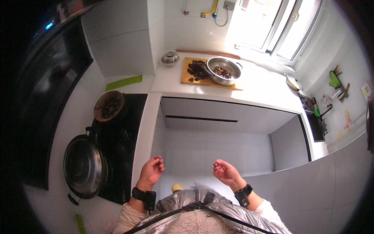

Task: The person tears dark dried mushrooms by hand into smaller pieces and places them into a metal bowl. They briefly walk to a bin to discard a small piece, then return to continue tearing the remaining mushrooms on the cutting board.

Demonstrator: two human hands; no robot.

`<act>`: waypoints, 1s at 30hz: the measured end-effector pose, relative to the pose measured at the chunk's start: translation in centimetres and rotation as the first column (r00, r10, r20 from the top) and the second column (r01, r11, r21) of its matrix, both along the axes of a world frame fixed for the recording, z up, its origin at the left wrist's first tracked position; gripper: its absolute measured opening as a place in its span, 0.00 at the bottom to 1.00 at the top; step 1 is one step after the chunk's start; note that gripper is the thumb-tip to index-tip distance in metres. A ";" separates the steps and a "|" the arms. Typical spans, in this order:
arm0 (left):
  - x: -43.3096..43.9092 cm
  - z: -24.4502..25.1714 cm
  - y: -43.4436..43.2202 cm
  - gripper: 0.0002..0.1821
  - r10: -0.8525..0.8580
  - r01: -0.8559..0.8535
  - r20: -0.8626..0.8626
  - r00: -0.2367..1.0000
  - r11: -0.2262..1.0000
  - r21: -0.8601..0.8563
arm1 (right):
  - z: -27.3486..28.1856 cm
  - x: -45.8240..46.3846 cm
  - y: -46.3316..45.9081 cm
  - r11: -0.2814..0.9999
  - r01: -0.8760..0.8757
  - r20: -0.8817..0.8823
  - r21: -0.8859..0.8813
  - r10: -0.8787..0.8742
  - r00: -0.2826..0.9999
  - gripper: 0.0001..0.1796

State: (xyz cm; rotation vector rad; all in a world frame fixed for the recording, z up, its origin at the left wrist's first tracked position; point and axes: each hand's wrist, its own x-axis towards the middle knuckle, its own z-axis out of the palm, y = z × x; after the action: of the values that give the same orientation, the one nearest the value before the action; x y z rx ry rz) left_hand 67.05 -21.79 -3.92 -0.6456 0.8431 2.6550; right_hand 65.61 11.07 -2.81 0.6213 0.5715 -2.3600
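Observation:
My left hand (151,172) is raised near the front edge of the black cooktop (124,163), its fingers curled in and nothing seen in them. My right hand (228,173), also curled and without a visible object, hovers over the floor in front of my body. Both wrists wear black strapped devices. On the far counter lies a wooden cutting board (212,84) with dark, mushroom-like pieces (196,69) on it. A steel two-handled pot (223,80) stands on its right part, with brown pieces (221,72) inside. Neither hand touches these.
A wok (83,166) and a basket of dark pieces (108,106) rest at the cooktop's left side. Steel bowls (170,58) and a wooden rolling pin (208,54) lie at the back. The sink (317,128) is far right. Grey cabinets (216,108) border the floor.

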 end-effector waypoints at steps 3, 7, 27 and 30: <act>-2.7 -0.2 -0.6 0.04 -0.029 0.029 0.032 0.999 1.000 0.008 | -0.1 -1.4 -0.8 1.000 0.031 -0.056 0.006 -0.030 0.998 0.02; -5.6 -0.3 -0.3 0.04 -0.096 0.096 0.011 0.995 0.995 0.004 | 0.7 -2.8 -0.5 0.995 0.068 -0.099 0.070 -0.061 0.993 0.11; -26.6 0.0 6.6 0.04 -0.063 0.062 -0.008 0.998 0.997 -0.055 | 1.6 -26.5 9.6 0.999 0.011 -0.127 0.040 -0.006 0.992 0.17; -28.7 0.0 8.0 0.04 -0.051 0.051 -0.007 0.999 0.997 -0.050 | 1.1 -29.8 11.4 0.997 0.018 -0.109 0.077 -0.010 0.994 0.19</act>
State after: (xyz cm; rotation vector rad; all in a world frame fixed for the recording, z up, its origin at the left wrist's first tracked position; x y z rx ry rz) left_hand 38.31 -13.77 -3.89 -0.6170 0.9185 2.6001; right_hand 35.79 22.42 -1.70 0.5350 0.7123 -2.4050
